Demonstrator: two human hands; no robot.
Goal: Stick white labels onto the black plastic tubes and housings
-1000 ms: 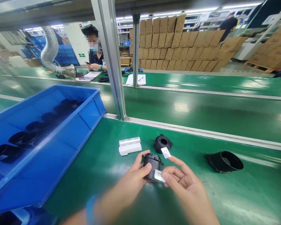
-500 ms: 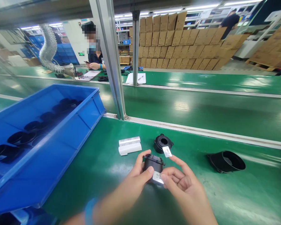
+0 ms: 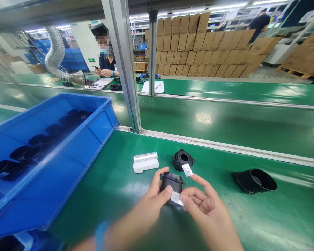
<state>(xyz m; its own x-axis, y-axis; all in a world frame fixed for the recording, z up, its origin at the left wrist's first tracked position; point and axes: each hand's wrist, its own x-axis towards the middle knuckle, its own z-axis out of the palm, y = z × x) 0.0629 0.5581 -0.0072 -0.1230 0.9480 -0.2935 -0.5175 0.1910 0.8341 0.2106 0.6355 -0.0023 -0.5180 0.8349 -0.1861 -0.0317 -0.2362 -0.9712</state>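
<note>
My left hand is closed around a black plastic housing, with the thumb on its near side. On the lower part of that side lies a white printed label. My right hand pinches this label's right edge between thumb and finger against the housing. A second white label clings to the tip of my outstretched right index finger. Just behind it on the green table is a black round part with a central hole. A white label roll with its backing strip lies behind my left hand.
A black oval tube-like part lies at the right. On the left stands a blue bin with several black parts inside. A metal post rises from the table's back rail. Across the line, a person holds a small dark object.
My hands, the housing and both labels keep nearly the same position. The whole view has shifted very slightly.
</note>
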